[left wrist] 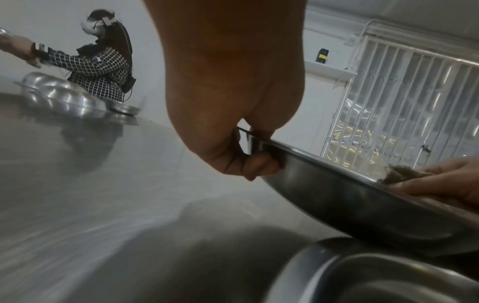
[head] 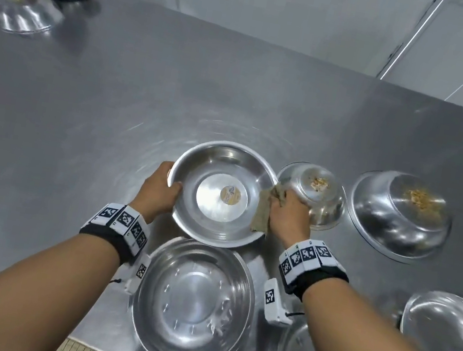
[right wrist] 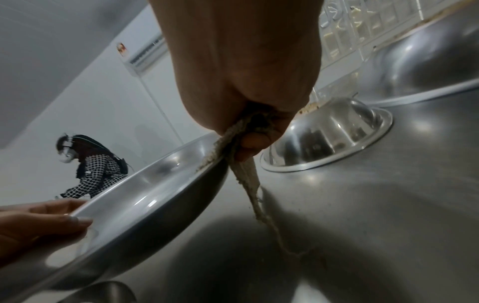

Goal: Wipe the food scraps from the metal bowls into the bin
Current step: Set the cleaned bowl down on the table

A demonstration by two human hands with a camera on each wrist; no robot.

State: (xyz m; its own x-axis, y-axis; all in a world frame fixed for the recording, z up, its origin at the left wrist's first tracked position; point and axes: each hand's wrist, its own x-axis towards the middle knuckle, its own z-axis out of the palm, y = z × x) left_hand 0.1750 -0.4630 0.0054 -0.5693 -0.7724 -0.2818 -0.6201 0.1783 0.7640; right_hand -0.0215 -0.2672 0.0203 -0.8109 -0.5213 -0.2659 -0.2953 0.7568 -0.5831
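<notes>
Bowl (head: 222, 194) held by both hands, prob. empty, sticker (head: 230, 197) inside

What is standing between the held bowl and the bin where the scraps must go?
That cannot be judged: no bin shows in any view. The left hand and the right hand, with the cloth, hold the bowl by its rim above the table; other bowls lie around it.

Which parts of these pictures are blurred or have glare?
Head view: bowls at far left are smeared; the held bowl is sharp, its base glaring white. Left wrist view: the near bowl and table are blurred. Right wrist view: the left hand is soft; bright spots on the upturned bowl.
</notes>
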